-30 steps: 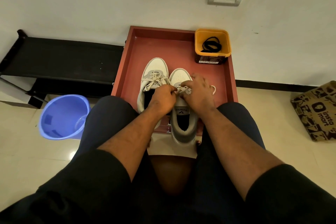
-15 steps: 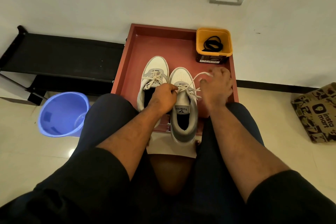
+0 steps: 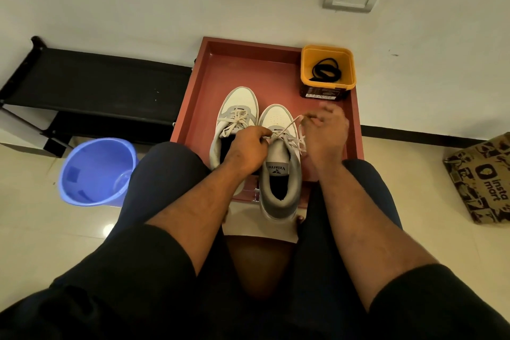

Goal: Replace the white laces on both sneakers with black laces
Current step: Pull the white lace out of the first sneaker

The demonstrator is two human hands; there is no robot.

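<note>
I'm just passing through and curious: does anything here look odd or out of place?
Only slightly: the right sneaker sticks out over the near edge of the red tray, its heel off the tray. Its white lace is loose, but both hands are working on it.

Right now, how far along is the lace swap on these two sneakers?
Early. Done: nothing swapped; the black laces lie coiled in the yellow tub. In hand: the right hand pulls a white lace end out of the right sneaker, while the left hand holds it near the tongue. Left: finish unlacing it, unlace the left sneaker, whose white lace is tied, then thread black laces into both.
</note>
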